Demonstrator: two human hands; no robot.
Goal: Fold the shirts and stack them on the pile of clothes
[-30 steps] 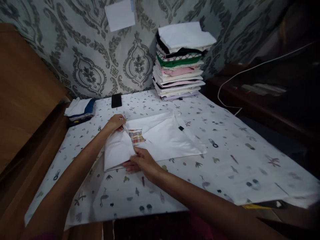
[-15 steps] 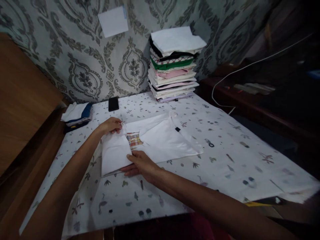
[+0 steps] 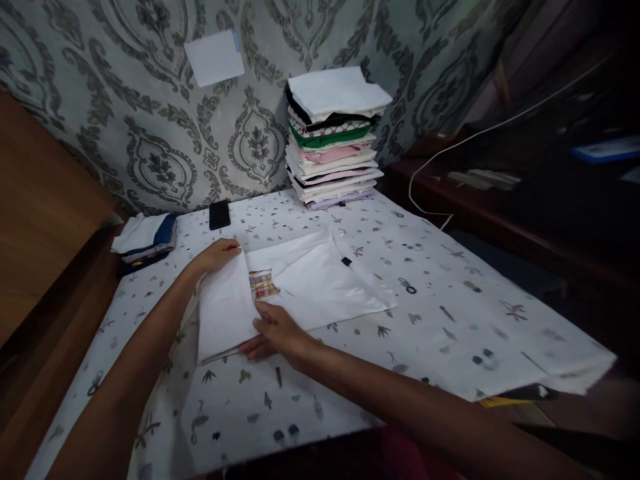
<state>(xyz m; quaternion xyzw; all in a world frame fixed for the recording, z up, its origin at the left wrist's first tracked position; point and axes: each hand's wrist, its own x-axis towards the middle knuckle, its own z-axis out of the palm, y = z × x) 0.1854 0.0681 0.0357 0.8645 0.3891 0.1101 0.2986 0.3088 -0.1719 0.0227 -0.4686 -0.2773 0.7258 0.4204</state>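
A white T-shirt (image 3: 320, 283) lies partly folded on the patterned cloth, its neckline with a small black label pointing right. Its lower end is turned over at the left, and a plaid patch shows beside that fold. My left hand (image 3: 219, 255) grips the far edge of the turned-over part, fingertips partly hidden. On the near edge, my right hand (image 3: 280, 335) holds the fold, thumb on top and the other fingers partly under the fabric.
A tall stack of folded clothes (image 3: 333, 140) stands against the wall. Further left are a black phone (image 3: 219, 215) and a small clothes pile (image 3: 145, 241) by a wooden panel (image 3: 45, 220). A white cable (image 3: 475, 150) hangs at the right.
The view has shifted slightly, so the scene sits a little further left. The left hand has drawn the fold's far corner flatter; the right hand keeps its hold on the near edge.
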